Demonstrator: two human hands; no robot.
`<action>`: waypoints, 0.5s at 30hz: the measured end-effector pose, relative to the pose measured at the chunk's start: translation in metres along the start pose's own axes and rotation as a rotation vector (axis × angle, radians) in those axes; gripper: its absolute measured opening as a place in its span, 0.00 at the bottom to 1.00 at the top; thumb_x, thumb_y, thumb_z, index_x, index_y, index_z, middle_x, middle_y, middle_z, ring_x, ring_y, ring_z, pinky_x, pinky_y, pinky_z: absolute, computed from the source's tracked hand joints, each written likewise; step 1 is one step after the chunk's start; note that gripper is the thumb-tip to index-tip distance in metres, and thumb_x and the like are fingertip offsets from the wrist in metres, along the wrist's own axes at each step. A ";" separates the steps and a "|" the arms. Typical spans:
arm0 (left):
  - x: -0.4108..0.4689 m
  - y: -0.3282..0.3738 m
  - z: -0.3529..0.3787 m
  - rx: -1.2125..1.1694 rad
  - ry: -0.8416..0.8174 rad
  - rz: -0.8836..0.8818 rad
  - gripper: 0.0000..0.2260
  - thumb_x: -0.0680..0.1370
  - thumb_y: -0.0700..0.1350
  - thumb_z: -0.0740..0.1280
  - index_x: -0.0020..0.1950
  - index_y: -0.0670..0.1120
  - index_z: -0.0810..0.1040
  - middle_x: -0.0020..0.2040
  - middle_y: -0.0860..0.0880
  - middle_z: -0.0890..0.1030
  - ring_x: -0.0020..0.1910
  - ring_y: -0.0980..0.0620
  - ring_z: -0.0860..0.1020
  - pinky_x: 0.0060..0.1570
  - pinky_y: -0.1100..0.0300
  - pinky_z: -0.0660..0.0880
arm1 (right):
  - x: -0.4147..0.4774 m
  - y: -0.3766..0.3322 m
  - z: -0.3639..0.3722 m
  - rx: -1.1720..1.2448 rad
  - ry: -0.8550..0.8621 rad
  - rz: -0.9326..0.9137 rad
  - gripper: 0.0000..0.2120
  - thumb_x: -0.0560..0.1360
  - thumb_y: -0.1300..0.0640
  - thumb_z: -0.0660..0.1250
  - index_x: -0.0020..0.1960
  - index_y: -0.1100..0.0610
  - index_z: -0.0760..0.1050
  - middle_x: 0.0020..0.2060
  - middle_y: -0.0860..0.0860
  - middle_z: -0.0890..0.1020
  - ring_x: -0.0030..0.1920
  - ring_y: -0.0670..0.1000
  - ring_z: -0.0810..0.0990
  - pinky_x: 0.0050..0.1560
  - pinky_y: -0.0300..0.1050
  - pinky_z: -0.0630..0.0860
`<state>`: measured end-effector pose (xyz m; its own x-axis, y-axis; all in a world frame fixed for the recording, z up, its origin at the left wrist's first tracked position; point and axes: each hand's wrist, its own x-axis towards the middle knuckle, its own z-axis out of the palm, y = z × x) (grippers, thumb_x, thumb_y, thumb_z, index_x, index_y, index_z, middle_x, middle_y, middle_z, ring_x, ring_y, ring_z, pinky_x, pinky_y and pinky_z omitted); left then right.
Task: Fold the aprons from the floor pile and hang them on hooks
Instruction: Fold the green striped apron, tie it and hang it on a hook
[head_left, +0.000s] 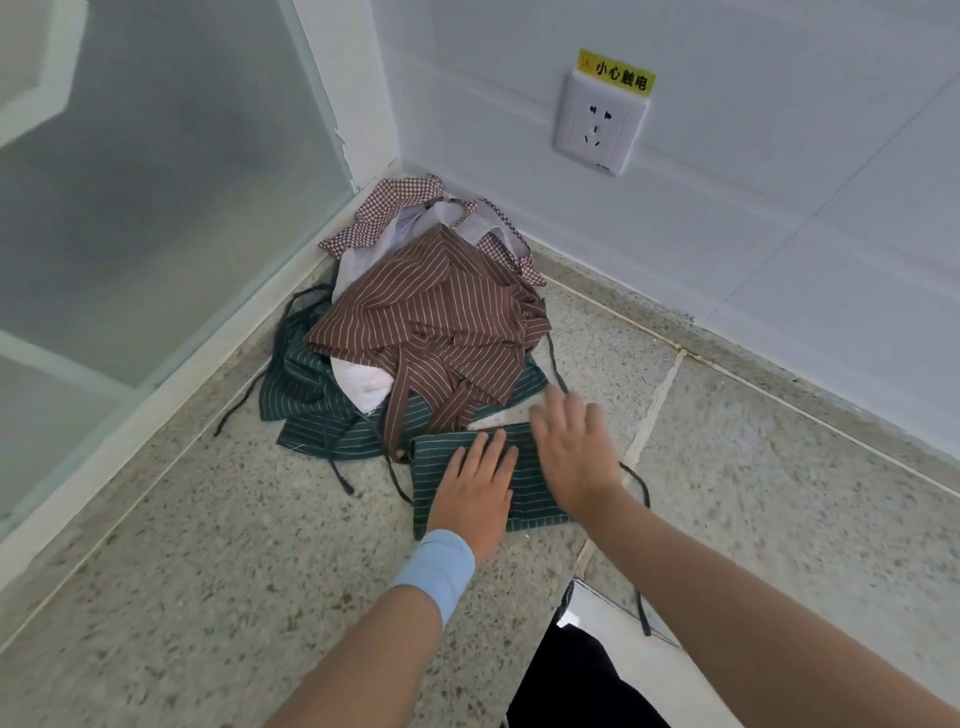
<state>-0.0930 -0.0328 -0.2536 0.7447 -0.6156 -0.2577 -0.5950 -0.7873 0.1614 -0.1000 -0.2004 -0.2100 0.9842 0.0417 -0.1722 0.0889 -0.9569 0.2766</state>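
Glass panel (156, 208): 1, far left. Corner pile (431, 332) on floor (208, 571): 3 patterned aprons countable: 1 checked apron (384, 213), 1 brown striped apron (441, 312), 1 green striped apron (311, 405). Lower layers hidden.

Folded green apron (530, 499): 1, on the floor just in front of the pile. Left hand (475, 493) lies flat on it, fingers straight, gripping nothing. Right hand (571, 452) is over its right edge, fingers spread, holding nothing. Blurred, so contact not determinable.

Wall socket (600, 122): 1.
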 end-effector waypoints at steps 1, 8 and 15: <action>0.000 -0.001 0.006 0.001 -0.022 -0.018 0.26 0.84 0.52 0.49 0.81 0.46 0.51 0.82 0.46 0.47 0.80 0.46 0.47 0.78 0.48 0.48 | -0.005 -0.010 0.005 0.044 0.021 -0.083 0.28 0.75 0.60 0.46 0.75 0.64 0.56 0.73 0.65 0.59 0.66 0.65 0.66 0.64 0.58 0.69; -0.012 -0.037 0.020 0.060 0.037 -0.032 0.28 0.84 0.57 0.44 0.81 0.46 0.45 0.82 0.48 0.42 0.80 0.49 0.41 0.76 0.47 0.45 | -0.020 -0.006 0.065 0.376 -0.083 -0.094 0.30 0.83 0.43 0.44 0.82 0.51 0.44 0.81 0.55 0.42 0.80 0.54 0.39 0.78 0.58 0.47; -0.028 -0.064 0.019 0.007 -0.005 -0.009 0.26 0.85 0.54 0.44 0.81 0.48 0.43 0.81 0.48 0.40 0.80 0.49 0.40 0.76 0.50 0.43 | -0.019 0.014 0.065 0.368 -0.072 -0.214 0.30 0.82 0.48 0.45 0.82 0.52 0.42 0.81 0.55 0.44 0.80 0.54 0.42 0.80 0.55 0.47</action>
<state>-0.0815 0.0356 -0.2743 0.7484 -0.6086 -0.2635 -0.5908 -0.7924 0.1522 -0.1275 -0.2337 -0.2646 0.9350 0.2431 -0.2581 0.2170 -0.9681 -0.1256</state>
